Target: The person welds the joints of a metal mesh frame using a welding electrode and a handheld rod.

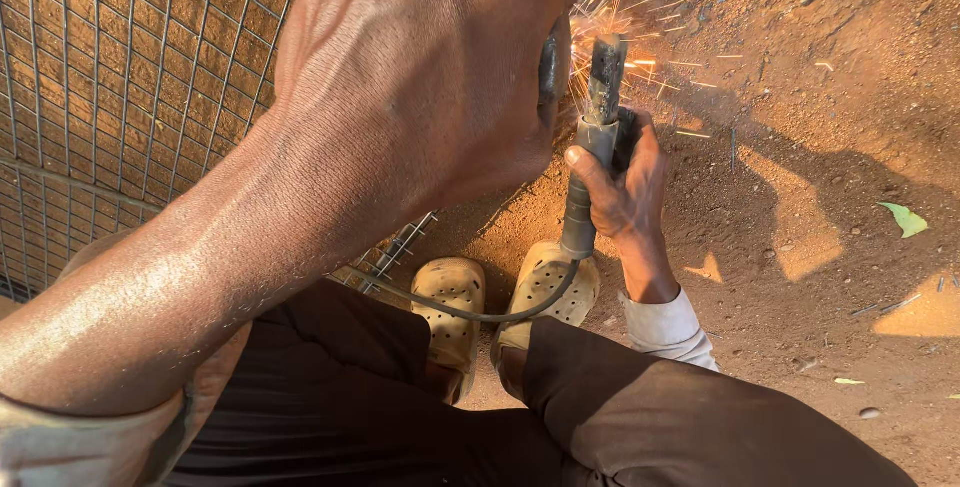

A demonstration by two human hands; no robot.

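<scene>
Orange-white sparks (610,22) fly above a dark grey tool handle (590,157) with a grey cable (470,315), over reddish-brown dirt (800,197), beside a grey square-grid wire mesh (120,77), tan perforated clogs (450,307), dark brown trousers (650,417), a white cuff (668,329) and a green leaf (905,219).

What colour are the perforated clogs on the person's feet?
Pale tan or cream, dusty; the clogs show best in the head view, below the right hand.

Grey welding electrode holder (592,142), cylindrical handle upright at centre frame, dark head uppermost, orange sparks (625,32) spraying at its tip, black cable (470,312) curving from its base toward lower left.
</scene>
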